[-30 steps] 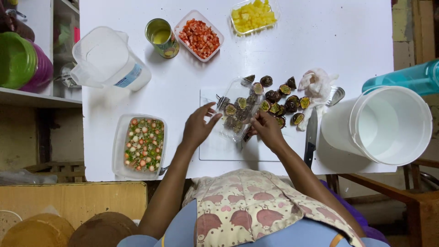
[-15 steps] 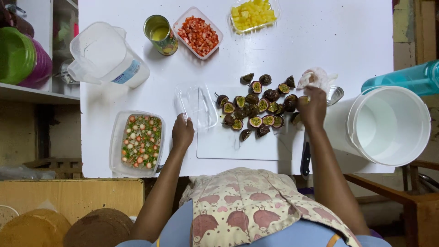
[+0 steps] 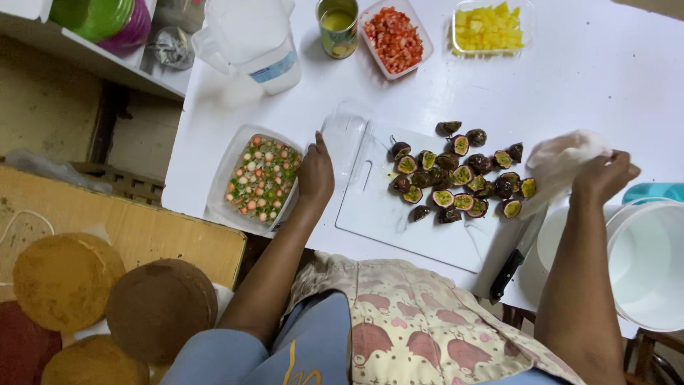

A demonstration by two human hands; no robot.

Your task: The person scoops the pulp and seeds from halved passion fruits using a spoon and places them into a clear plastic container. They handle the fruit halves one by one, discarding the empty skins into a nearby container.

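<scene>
Our left hand lies flat with loose fingers on the counter, touching the clear plastic lid just left of the white cutting board. It grips nothing. Our right hand is just past the right end of the board, pinching a crumpled clear plastic bag.

On the board sits a heap of cut passion fruit halves, dark outside and yellow inside. A black-handled knife lies by the board's right corner, near the counter's front edge. Left of the board, touching our left hand, is a clear tub of mixed bits in green, white and orange, right at the counter's left edge.

Behind the board there is a lot of bare white room. Far behind it stand a jug, a tin, a tub of red bits and a tub of yellow chunks.

Right of the board, the white bucket is cut off by the picture's edge. Our arm hides part of it. We cannot tell what the bag holds.
</scene>
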